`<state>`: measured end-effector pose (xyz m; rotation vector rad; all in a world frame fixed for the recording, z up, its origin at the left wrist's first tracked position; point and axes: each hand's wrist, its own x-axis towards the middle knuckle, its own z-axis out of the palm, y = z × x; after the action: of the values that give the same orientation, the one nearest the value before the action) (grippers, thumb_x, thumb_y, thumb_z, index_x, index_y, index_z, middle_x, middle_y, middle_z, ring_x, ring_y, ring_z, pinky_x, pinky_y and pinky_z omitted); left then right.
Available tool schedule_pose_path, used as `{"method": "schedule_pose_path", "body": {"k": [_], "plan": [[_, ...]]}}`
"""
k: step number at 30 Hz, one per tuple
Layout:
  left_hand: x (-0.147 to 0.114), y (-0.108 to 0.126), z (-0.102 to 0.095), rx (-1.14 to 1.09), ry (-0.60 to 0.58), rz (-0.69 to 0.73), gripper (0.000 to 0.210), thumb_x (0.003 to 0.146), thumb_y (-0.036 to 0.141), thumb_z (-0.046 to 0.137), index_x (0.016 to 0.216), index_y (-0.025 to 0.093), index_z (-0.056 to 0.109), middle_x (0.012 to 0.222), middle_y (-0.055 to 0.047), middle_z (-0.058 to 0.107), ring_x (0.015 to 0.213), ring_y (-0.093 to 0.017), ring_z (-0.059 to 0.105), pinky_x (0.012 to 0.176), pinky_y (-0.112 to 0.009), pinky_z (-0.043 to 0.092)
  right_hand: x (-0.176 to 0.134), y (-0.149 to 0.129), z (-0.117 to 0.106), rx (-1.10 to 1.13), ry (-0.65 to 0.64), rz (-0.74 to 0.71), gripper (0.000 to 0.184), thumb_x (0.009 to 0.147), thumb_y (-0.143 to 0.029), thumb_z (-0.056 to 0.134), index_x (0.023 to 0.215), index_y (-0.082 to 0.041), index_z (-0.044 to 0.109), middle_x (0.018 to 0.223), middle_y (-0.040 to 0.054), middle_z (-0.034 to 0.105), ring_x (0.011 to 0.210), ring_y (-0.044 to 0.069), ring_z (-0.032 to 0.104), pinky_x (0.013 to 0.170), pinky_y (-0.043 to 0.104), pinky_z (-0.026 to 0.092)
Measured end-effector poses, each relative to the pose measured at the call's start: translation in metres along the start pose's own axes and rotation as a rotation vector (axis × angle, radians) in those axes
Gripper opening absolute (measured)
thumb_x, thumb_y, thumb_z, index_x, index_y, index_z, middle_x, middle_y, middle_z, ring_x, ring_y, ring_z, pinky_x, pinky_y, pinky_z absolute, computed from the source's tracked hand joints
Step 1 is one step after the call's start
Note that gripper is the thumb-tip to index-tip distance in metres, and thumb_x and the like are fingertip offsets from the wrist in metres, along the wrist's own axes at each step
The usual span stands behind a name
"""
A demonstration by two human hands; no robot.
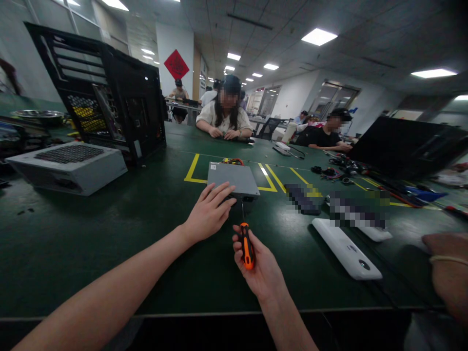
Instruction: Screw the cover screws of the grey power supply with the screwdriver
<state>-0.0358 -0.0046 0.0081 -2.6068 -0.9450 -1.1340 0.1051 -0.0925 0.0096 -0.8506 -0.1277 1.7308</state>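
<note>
My left hand (211, 213) lies with fingers stretched over the near left edge of a flat grey metal box (234, 176), which looks like a small computer power supply. Colored wires (234, 161) come out at its far side. In my right hand (261, 263) is an orange-and-black screwdriver (247, 248), my fingers wrapped round its handle. Its thin shaft points away from me and reaches the near face of the box; whether the tip sits on a screw I cannot make out.
Left stand a larger power supply (82, 168) and an open black computer case (109, 97). To the right lie white handheld devices (347, 248), a blurred dark item (302, 199), cables (329, 171) and a black panel (405, 146). Another person's hand (448, 263) rests at right; a person (224, 114) sits opposite.
</note>
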Motion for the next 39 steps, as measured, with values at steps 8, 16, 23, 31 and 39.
{"method": "schedule_pose_path", "body": {"k": [8,16,23,31,39], "plan": [[0.004,-0.002,0.003,0.182,-0.114,-0.006,0.032,0.081,0.013,0.044,0.108,0.019,0.059,0.137,-0.01,0.039,0.127,-0.026,0.032,0.104,-0.045,0.026,0.003,0.002,-0.006,0.015,-0.013,-0.117,0.006,0.071,-0.012,0.063,0.072,-0.012,0.057,0.069,0.0029,0.057,0.051,0.004,0.049,0.036,0.008,0.034],[0.004,-0.004,-0.006,0.222,-0.168,0.01,0.037,0.079,0.008,0.044,0.112,0.019,0.056,0.138,-0.01,0.036,0.127,-0.025,0.031,0.104,-0.044,0.027,0.0,0.004,-0.007,-0.025,-0.071,-0.05,0.019,0.082,-0.022,0.053,0.095,-0.01,0.061,0.071,0.0054,0.059,0.053,0.005,0.051,0.041,0.012,0.04],[0.001,0.0,-0.015,0.214,-0.153,-0.037,0.034,0.08,0.011,0.044,0.109,0.021,0.059,0.134,-0.008,0.041,0.123,-0.026,0.035,0.1,-0.045,0.032,0.001,0.007,-0.01,-0.079,-0.046,-0.159,0.01,0.068,-0.011,0.066,0.074,-0.011,0.059,0.07,0.0034,0.059,0.05,0.005,0.048,0.033,0.01,0.029],[-0.003,-0.001,-0.008,0.242,-0.131,-0.037,0.027,0.082,0.017,0.045,0.104,0.02,0.06,0.135,-0.01,0.039,0.125,-0.026,0.032,0.102,-0.046,0.03,-0.001,0.004,-0.008,-0.078,-0.069,-0.014,0.021,0.084,-0.022,0.051,0.093,-0.007,0.062,0.075,0.0083,0.061,0.057,0.007,0.054,0.045,0.015,0.044],[-0.002,0.0,-0.001,0.241,-0.141,0.026,0.028,0.082,0.018,0.047,0.107,0.02,0.058,0.14,-0.011,0.033,0.131,-0.025,0.024,0.107,-0.048,0.02,0.0,0.006,-0.008,-0.014,-0.014,-0.087,0.007,0.08,-0.011,0.054,0.078,-0.01,0.061,0.073,0.0058,0.059,0.057,0.006,0.052,0.044,0.012,0.041]]}}
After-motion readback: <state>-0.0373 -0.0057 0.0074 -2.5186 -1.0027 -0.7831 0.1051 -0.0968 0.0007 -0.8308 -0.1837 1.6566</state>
